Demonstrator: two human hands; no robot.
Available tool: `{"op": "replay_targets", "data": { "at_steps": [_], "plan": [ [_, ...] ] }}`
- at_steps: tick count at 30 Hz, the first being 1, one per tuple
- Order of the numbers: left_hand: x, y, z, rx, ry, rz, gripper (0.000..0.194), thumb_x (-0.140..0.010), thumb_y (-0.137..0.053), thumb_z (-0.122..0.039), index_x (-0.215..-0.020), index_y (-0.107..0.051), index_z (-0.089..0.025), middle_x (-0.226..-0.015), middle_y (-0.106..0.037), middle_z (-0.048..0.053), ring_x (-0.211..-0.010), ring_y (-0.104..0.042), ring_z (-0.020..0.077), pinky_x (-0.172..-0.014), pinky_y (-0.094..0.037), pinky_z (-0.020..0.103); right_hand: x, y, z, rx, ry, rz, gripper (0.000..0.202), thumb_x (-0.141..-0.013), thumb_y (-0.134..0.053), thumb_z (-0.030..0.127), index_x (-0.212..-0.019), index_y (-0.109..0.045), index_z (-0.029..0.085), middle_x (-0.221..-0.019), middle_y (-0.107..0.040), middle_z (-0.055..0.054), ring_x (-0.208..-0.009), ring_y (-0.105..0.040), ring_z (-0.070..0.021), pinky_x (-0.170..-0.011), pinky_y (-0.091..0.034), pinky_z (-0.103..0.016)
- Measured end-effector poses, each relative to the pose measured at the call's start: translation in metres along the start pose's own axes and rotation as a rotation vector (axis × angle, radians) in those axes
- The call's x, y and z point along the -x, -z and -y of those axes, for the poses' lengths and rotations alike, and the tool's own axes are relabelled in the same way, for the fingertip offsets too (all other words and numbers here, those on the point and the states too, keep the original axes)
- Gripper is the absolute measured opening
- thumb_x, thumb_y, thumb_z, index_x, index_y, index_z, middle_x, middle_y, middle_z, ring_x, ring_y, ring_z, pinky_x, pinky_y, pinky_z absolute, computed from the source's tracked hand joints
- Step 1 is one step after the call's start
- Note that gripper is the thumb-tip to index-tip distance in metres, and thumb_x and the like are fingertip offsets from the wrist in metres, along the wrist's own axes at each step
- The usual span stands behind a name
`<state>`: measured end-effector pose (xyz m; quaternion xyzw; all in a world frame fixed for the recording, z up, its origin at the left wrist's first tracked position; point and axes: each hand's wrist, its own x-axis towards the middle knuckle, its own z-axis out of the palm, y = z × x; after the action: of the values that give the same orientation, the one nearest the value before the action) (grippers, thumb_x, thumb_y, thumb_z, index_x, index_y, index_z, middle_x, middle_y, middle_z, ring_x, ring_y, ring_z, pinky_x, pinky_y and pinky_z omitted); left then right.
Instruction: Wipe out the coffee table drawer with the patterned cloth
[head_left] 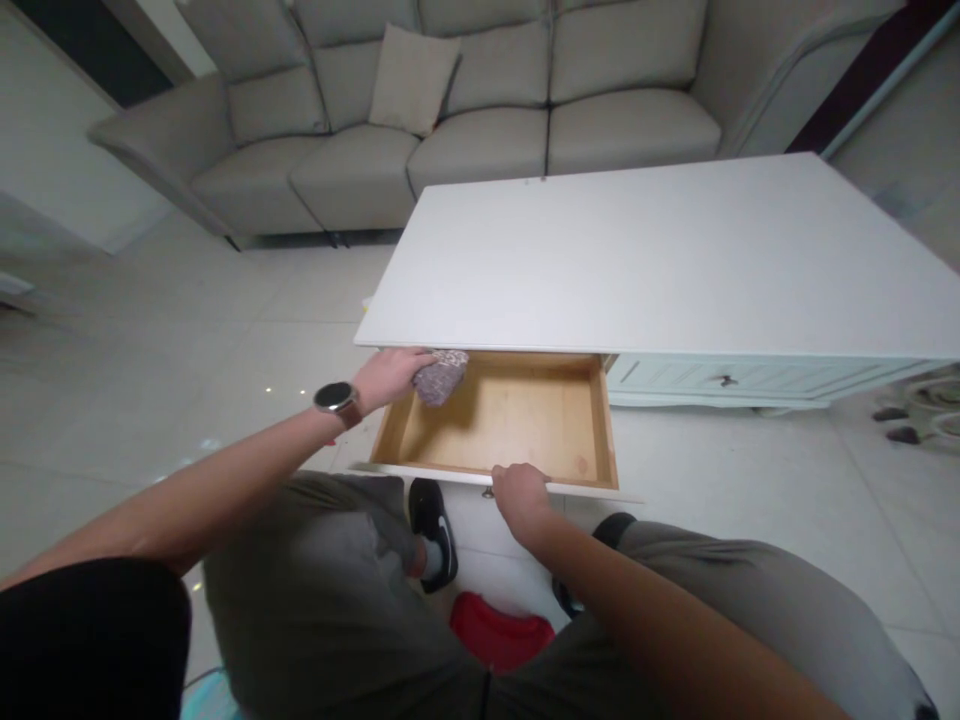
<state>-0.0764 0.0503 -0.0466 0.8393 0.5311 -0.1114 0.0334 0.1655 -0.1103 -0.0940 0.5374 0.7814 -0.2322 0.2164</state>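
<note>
The left hand (386, 375) is closed around a speckled cloth (441, 376), bunched into a wad, and it presses that wad into the far left corner of the open drawer (517, 415), right under the lip of the white table (660, 260). The right hand (519, 497) is curled over the drawer's front edge near the middle, fingers hooked on the rim, holding nothing else.

The cloth sits at the fingertips' end of the left hand, poking out to the right of the knuckles and touching the wooden floor of the drawer where the side wall meets the back. The wrist, watch (336, 398) and all, hangs just outside the left wall.

To work this corner well, the judgement is simple: keep the wad pushed tight into the angle and drag along the grain, while the right hand keeps the drawer braced (a loose drawer would slide under the pressure). The rest of the wooden floor lies bare to the right. A grey sofa (420, 110) sits beyond the table.
</note>
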Motion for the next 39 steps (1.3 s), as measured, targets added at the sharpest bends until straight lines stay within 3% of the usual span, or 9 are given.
{"op": "replay_targets", "data": {
  "at_steps": [3, 6, 9, 11, 14, 17, 27, 33, 39],
  "plan": [
    [0.033, -0.018, 0.035, -0.055, 0.184, -0.035, 0.056, -0.096, -0.041, -0.020, -0.149, -0.053, -0.032, -0.153, -0.056, 0.003, -0.132, -0.058, 0.0264, -0.108, -0.045, 0.037, -0.001, -0.002, 0.001, 0.003, -0.024, 0.002, 0.040, -0.094, -0.046, 0.000, -0.127, -0.067, 0.010, -0.114, -0.075, -0.026, -0.107, -0.074, -0.0354, -0.083, -0.061, -0.058],
    [0.048, -0.059, 0.047, 0.000, 0.243, 0.151, 0.072, -0.090, -0.045, -0.012, -0.159, -0.041, -0.031, -0.167, -0.040, 0.005, -0.134, -0.059, 0.0257, -0.111, -0.044, 0.035, -0.002, -0.002, 0.002, 0.002, -0.054, 0.009, 0.039, -0.094, -0.047, 0.000, -0.128, -0.066, 0.010, -0.114, -0.075, -0.026, -0.107, -0.074, -0.0366, -0.085, -0.060, -0.062],
    [0.043, -0.094, 0.044, 0.041, 0.167, 0.308, 0.082, -0.085, -0.053, -0.009, -0.163, -0.035, -0.026, -0.174, -0.019, 0.014, -0.144, -0.050, 0.0287, -0.119, -0.037, 0.036, -0.002, -0.003, 0.002, 0.002, -0.070, 0.011, 0.037, -0.096, -0.048, 0.001, -0.126, -0.067, 0.010, -0.112, -0.075, -0.025, -0.106, -0.075, -0.0361, -0.085, -0.060, -0.060],
    [0.034, -0.106, 0.040, 0.030, 0.153, 0.319, 0.085, -0.083, -0.057, -0.008, -0.163, -0.034, -0.024, -0.175, -0.007, 0.018, -0.150, -0.041, 0.0341, -0.121, -0.033, 0.043, -0.001, -0.002, 0.002, 0.008, -0.073, 0.007, 0.036, -0.095, -0.049, 0.001, -0.125, -0.067, 0.010, -0.111, -0.075, -0.025, -0.106, -0.075, -0.0358, -0.085, -0.060, -0.060],
    [0.017, -0.113, 0.034, -0.009, 0.196, 0.300, 0.082, -0.084, -0.057, -0.009, -0.161, -0.038, -0.027, -0.176, 0.001, 0.012, -0.151, -0.034, 0.0446, -0.115, -0.039, 0.055, 0.000, 0.000, 0.001, 0.019, -0.063, 0.005, 0.038, -0.095, -0.046, -0.001, -0.123, -0.068, 0.011, -0.111, -0.076, -0.024, -0.106, -0.075, -0.0356, -0.084, -0.061, -0.058],
    [-0.001, -0.114, 0.032, -0.055, 0.231, 0.253, 0.073, -0.087, -0.055, -0.010, -0.157, -0.045, -0.028, -0.177, -0.004, 0.007, -0.149, -0.031, 0.0495, -0.110, -0.042, 0.057, 0.000, 0.003, 0.000, 0.005, -0.056, 0.014, 0.038, -0.096, -0.044, 0.000, -0.122, -0.069, 0.012, -0.110, -0.077, -0.022, -0.103, -0.076, -0.0342, -0.081, -0.062, -0.054],
    [-0.054, -0.100, 0.029, -0.069, 0.283, 0.231, 0.063, -0.080, -0.066, -0.023, -0.142, -0.059, -0.017, -0.161, -0.043, 0.015, -0.127, -0.050, 0.0396, -0.106, -0.040, 0.050, -0.001, 0.001, -0.001, -0.027, -0.070, 0.001, 0.035, -0.100, -0.041, 0.005, -0.116, -0.071, 0.015, -0.108, -0.078, -0.019, -0.101, -0.077, -0.0295, -0.082, -0.061, -0.046],
    [-0.039, -0.102, 0.029, -0.041, 0.251, 0.268, 0.052, -0.079, -0.063, -0.029, -0.129, -0.068, -0.020, -0.155, -0.048, 0.013, -0.131, -0.044, 0.0458, -0.103, -0.043, 0.057, 0.001, 0.002, 0.000, -0.023, -0.071, 0.007, 0.037, -0.098, -0.041, 0.003, -0.118, -0.070, 0.015, -0.109, -0.077, -0.020, -0.101, -0.076, -0.0313, -0.082, -0.062, -0.050],
    [-0.007, -0.110, 0.021, -0.024, 0.154, 0.376, 0.040, -0.080, -0.067, -0.023, -0.118, -0.071, -0.017, -0.141, -0.059, 0.015, -0.133, -0.046, 0.0432, -0.116, -0.022, 0.069, 0.000, 0.001, 0.001, -0.026, -0.092, 0.002, 0.039, -0.096, -0.041, 0.001, -0.119, -0.070, 0.014, -0.109, -0.077, -0.020, -0.102, -0.076, -0.0327, -0.081, -0.062, -0.052]
  ]
}}
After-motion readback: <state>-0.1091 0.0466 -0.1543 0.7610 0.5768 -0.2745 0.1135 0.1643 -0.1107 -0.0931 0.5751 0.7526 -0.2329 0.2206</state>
